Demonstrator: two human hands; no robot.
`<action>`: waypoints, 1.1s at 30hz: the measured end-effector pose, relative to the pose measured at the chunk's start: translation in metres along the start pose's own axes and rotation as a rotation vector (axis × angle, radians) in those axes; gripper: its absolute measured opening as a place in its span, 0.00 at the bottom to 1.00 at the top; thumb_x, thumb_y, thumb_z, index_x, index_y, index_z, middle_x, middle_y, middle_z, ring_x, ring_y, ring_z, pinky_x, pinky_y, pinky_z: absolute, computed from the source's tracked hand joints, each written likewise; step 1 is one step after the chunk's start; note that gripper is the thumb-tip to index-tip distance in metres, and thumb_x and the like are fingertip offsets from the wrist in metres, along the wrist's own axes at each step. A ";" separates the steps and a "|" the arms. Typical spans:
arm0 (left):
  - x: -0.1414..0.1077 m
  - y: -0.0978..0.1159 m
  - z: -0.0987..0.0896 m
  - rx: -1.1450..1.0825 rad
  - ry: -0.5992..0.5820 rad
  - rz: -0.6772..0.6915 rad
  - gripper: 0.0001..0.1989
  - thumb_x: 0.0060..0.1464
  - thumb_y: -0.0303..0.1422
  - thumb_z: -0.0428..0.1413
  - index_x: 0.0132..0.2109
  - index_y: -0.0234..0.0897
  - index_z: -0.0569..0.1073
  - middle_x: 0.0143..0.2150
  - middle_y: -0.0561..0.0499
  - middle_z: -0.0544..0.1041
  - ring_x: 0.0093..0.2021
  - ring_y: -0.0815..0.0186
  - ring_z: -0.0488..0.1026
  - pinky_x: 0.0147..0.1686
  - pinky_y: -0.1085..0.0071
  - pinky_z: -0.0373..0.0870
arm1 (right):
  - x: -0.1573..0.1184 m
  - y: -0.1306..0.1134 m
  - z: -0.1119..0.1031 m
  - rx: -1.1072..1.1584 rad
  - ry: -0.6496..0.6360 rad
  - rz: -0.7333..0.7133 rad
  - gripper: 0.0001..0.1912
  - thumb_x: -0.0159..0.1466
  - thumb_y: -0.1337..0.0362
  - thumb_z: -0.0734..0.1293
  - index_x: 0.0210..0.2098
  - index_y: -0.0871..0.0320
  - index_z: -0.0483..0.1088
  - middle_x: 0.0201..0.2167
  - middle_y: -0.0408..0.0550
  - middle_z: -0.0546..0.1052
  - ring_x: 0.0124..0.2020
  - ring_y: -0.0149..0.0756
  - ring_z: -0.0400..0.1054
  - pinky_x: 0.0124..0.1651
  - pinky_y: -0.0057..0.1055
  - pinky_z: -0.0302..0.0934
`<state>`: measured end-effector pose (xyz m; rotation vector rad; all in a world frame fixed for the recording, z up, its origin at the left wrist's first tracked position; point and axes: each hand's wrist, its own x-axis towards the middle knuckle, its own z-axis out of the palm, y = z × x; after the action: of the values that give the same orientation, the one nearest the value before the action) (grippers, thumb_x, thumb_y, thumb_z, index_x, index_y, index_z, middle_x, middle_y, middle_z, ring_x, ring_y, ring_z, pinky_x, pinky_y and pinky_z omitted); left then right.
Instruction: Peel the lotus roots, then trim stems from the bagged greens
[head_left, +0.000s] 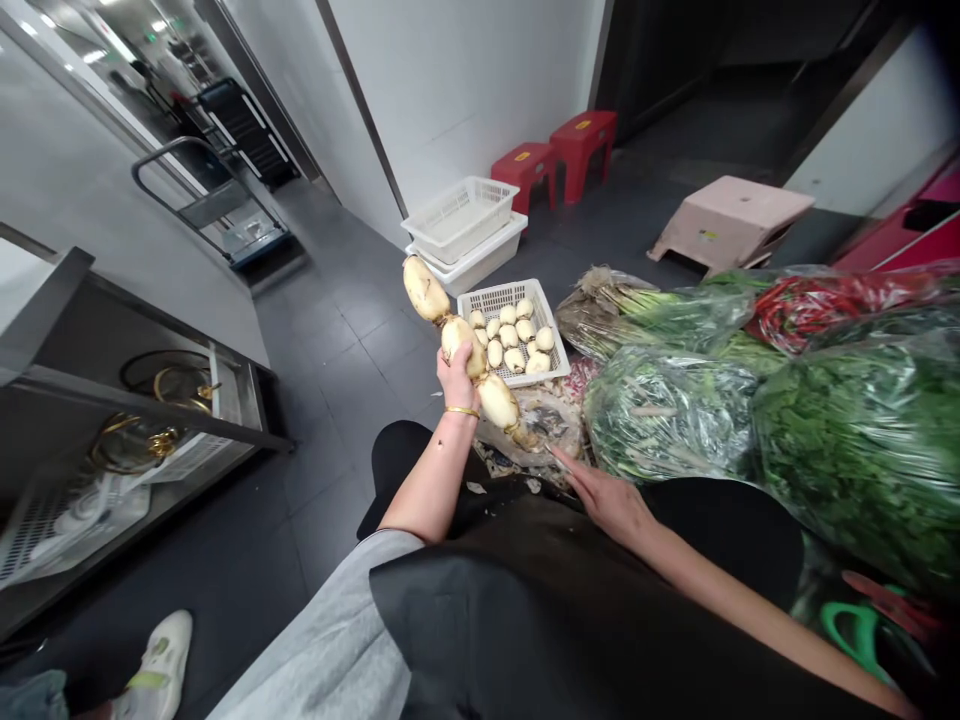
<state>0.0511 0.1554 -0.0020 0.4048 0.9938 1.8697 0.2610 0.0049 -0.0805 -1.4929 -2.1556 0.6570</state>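
My left hand (pixel 459 375) is wrapped round the middle of a lotus root (pixel 496 400), a chain of pale segments slanting from upper left to lower right. My right hand (pixel 600 490) is closed beside the root's lower, brownish end, its index finger stretched toward it. Something thin seems to be in that hand, but its kind is too small to tell. Just beyond the root is a white plastic basket (pixel 561 362) with several short, pale lotus root pieces (pixel 508 336). Below the root, a plastic bag (pixel 559 415) lies among peelings.
Bagged greens (pixel 667 410) and red chillies (pixel 810 305) lie at the right. Behind are stacked white baskets (pixel 465 225), red stools (pixel 585 150) and a pinkish stool (pixel 731 220). A metal shelf (pixel 150 395) and a person's shoe (pixel 161 660) are at left; scissors (pixel 855 635) lie lower right.
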 end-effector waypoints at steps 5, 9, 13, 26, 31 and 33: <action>0.003 -0.003 0.002 -0.021 0.026 -0.022 0.16 0.44 0.33 0.63 0.42 0.38 0.70 0.38 0.50 0.78 0.38 0.65 0.76 0.42 0.68 0.73 | 0.016 -0.004 -0.024 0.078 0.072 0.025 0.26 0.70 0.58 0.55 0.67 0.47 0.58 0.57 0.47 0.74 0.52 0.46 0.72 0.50 0.39 0.69; -0.002 -0.005 0.007 -0.028 -0.019 -0.104 0.16 0.44 0.34 0.62 0.42 0.37 0.71 0.37 0.49 0.77 0.38 0.63 0.77 0.43 0.65 0.73 | 0.059 -0.025 -0.029 0.083 0.075 -0.008 0.27 0.70 0.58 0.55 0.67 0.49 0.57 0.52 0.49 0.77 0.48 0.47 0.75 0.49 0.41 0.69; 0.011 -0.003 0.001 0.016 0.036 -0.065 0.16 0.44 0.33 0.62 0.41 0.38 0.70 0.36 0.52 0.77 0.37 0.65 0.76 0.42 0.67 0.73 | -0.003 0.021 -0.001 0.036 -0.077 0.083 0.25 0.68 0.58 0.56 0.64 0.47 0.63 0.48 0.48 0.79 0.43 0.46 0.77 0.43 0.40 0.71; 0.007 -0.014 0.003 0.022 0.005 -0.053 0.17 0.41 0.33 0.65 0.39 0.36 0.70 0.35 0.51 0.77 0.33 0.66 0.76 0.40 0.66 0.74 | 0.030 -0.005 -0.011 0.100 0.007 -0.048 0.26 0.70 0.58 0.55 0.67 0.49 0.58 0.56 0.48 0.74 0.53 0.45 0.72 0.52 0.41 0.68; 0.019 -0.015 -0.002 -0.032 0.042 -0.115 0.17 0.44 0.35 0.64 0.42 0.36 0.71 0.36 0.49 0.78 0.37 0.63 0.77 0.41 0.64 0.74 | -0.032 0.040 -0.009 0.122 -0.001 0.108 0.24 0.69 0.57 0.57 0.63 0.50 0.65 0.54 0.48 0.75 0.53 0.45 0.72 0.52 0.40 0.69; 0.022 -0.015 -0.001 -0.047 0.051 -0.112 0.17 0.44 0.35 0.63 0.42 0.36 0.71 0.36 0.49 0.77 0.37 0.63 0.77 0.41 0.64 0.75 | -0.010 0.027 -0.024 0.149 0.054 0.081 0.25 0.69 0.56 0.57 0.64 0.52 0.64 0.57 0.49 0.73 0.56 0.45 0.69 0.55 0.40 0.67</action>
<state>0.0479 0.1772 -0.0171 0.2695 0.9848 1.8063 0.2984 0.0066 -0.0781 -1.5070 -1.9685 0.7779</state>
